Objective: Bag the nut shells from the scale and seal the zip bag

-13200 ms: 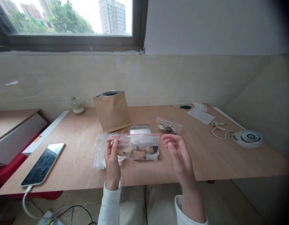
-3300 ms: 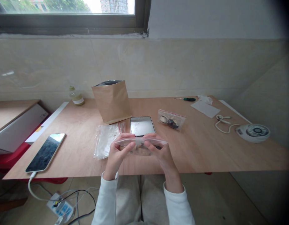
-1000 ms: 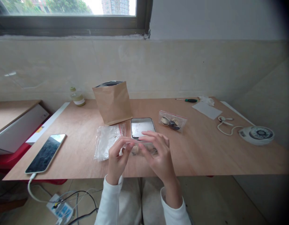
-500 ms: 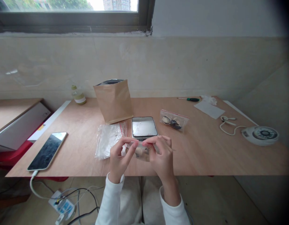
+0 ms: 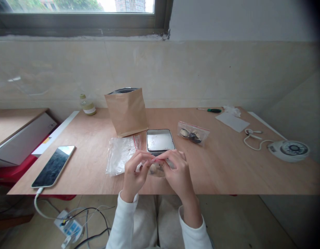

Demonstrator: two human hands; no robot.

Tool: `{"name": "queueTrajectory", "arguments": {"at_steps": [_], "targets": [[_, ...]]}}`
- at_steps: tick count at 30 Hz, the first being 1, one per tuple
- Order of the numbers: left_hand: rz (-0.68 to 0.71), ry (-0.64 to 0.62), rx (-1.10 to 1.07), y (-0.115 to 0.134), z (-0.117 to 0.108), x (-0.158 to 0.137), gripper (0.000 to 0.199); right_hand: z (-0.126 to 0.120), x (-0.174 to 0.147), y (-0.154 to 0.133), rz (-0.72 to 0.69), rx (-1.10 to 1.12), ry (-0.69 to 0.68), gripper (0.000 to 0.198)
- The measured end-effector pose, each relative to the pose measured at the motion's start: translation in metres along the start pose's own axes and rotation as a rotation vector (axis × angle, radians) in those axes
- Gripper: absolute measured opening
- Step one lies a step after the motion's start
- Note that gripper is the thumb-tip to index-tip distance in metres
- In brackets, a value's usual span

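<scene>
A small clear zip bag point(image 5: 157, 170) with a red top strip and pale, roundish pieces inside hangs between my hands near the table's front edge. My left hand point(image 5: 136, 173) pinches its top edge with thumb and forefinger. Close beside it, my right hand point(image 5: 177, 171) pinches the same edge, so the fingertips almost meet. Just beyond them lies a small flat scale point(image 5: 160, 140) with a shiny plate, its front partly covered by my fingers. A stack of clear zip bags point(image 5: 121, 155) is left of the scale. Another zip bag point(image 5: 193, 134) with pale and dark pieces lies to the right.
Behind the stack stands an open brown paper pouch point(image 5: 127, 112). A phone point(image 5: 54, 166) on a cable, a small bottle point(image 5: 87, 105), a screwdriver point(image 5: 214, 110), a white paper sheet point(image 5: 232, 121) and a round white corded device point(image 5: 288, 150) lie around the table point(image 5: 227, 169).
My hands have come closer together along the bag's top edge, the right one moving left. The view has shifted slightly; the other things stay put.
</scene>
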State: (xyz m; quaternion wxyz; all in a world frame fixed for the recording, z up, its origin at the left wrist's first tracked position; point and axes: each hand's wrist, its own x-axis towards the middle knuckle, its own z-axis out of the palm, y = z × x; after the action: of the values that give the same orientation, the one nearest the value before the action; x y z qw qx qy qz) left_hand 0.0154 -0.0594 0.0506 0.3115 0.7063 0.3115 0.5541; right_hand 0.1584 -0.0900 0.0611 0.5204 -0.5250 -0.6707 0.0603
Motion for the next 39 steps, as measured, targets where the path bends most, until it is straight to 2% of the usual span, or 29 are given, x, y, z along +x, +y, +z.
{"name": "queueTrajectory", "arguments": {"at_steps": [7,11,15,20,25,31,34,35,39], "targets": [[0.017,0.03,0.091,0.0,-0.001,0.001,0.009,0.006,-0.002,-0.002,0.04,0.007,0.069,0.02],[-0.02,0.124,0.062,-0.002,-0.008,0.0,0.009,0.008,-0.003,0.003,0.095,0.038,-0.005,0.01],[-0.093,0.195,0.056,-0.005,-0.017,-0.001,0.012,0.009,-0.007,0.014,0.101,0.005,-0.07,0.013],[-0.171,0.159,0.013,-0.005,-0.021,-0.001,0.011,0.011,-0.008,0.014,0.062,0.008,-0.002,0.023],[-0.24,0.047,-0.055,-0.001,-0.019,0.002,0.016,0.01,-0.008,0.011,0.043,0.027,0.008,0.026],[-0.235,-0.023,-0.012,-0.003,-0.019,0.004,0.014,0.006,-0.007,0.016,0.042,-0.02,-0.057,0.018],[-0.249,-0.051,0.031,-0.005,-0.019,0.004,0.014,0.006,-0.006,0.013,0.036,-0.018,-0.118,0.006],[-0.249,-0.059,0.037,-0.005,-0.019,0.004,0.014,0.007,-0.005,0.012,0.038,-0.008,-0.133,0.009],[-0.211,-0.081,0.032,-0.004,-0.015,0.004,0.012,0.013,-0.005,0.009,0.008,0.006,-0.07,0.007]]}}
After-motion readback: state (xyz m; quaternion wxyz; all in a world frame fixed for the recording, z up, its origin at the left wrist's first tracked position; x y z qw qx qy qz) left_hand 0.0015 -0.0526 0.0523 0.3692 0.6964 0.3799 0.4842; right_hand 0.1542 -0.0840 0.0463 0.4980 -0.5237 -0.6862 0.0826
